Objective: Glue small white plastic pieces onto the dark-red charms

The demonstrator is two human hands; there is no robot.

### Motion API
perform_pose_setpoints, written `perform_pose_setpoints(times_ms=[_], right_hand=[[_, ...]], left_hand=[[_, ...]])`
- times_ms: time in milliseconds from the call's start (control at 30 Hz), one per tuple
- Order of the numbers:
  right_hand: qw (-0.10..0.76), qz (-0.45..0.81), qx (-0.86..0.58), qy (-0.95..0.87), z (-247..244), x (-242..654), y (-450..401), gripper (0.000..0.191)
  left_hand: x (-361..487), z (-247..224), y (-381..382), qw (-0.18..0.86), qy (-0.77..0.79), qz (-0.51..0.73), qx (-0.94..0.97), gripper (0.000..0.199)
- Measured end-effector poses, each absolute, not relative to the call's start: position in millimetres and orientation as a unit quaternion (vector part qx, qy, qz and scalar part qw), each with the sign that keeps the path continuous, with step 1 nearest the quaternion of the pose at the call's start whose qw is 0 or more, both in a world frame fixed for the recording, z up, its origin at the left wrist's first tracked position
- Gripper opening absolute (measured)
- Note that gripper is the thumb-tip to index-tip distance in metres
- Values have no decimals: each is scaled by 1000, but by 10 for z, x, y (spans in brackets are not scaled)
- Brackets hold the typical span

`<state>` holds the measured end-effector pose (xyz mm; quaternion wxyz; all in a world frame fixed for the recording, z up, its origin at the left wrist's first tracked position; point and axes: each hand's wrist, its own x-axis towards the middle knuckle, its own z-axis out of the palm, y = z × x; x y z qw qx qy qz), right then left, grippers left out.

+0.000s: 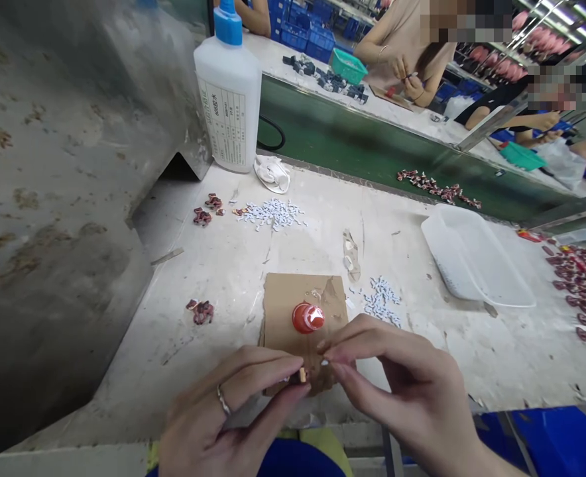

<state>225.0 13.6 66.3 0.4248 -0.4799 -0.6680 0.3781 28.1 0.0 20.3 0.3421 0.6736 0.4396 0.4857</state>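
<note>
My left hand (238, 397), with a ring on one finger, pinches a small brown and tan piece (302, 375) between thumb and fingertips. Close by on the right, my right hand (397, 377) holds a tiny whitish piece (325, 362) in its fingertips. The two pieces are slightly apart. Both hands hover over the near part of a cardboard sheet (283, 291). On that sheet, just beyond my fingers, sits a small red cap-like dish (307, 318) with a shiny surface. A pile of small pale blue pieces (382, 299) lies beyond my right hand.
Another pale blue pile (276, 213) and brown-red clusters (201, 311) lie on the left. A white glue bottle (231, 106) stands beside a metal housing (64, 165). Rightward are a translucent tray (476, 255) and many dark red pieces (581, 285). People work across the divider (313, 129).
</note>
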Motion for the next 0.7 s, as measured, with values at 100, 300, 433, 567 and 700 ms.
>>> perform_pose_setpoints(times_ms=[100,300,433,567,700], right_hand=[[433,398,-467,-660,686,2190,128,26],[434,405,-452,-666,679,2166,120,29],[412,363,-448,-705,643,2184,80,31],[390,296,-404,-772,665,2209,66,35],[370,312,-398,-779,701,2233,113,28]], left_hand=[[285,209,-3,358,438,485,668,24],[306,248,-8,370,438,490,656,25],[307,223,-11,354,442,493,660,22],[271,187,16,318,426,497,686,25],[257,203,38,324,403,502,693,23]])
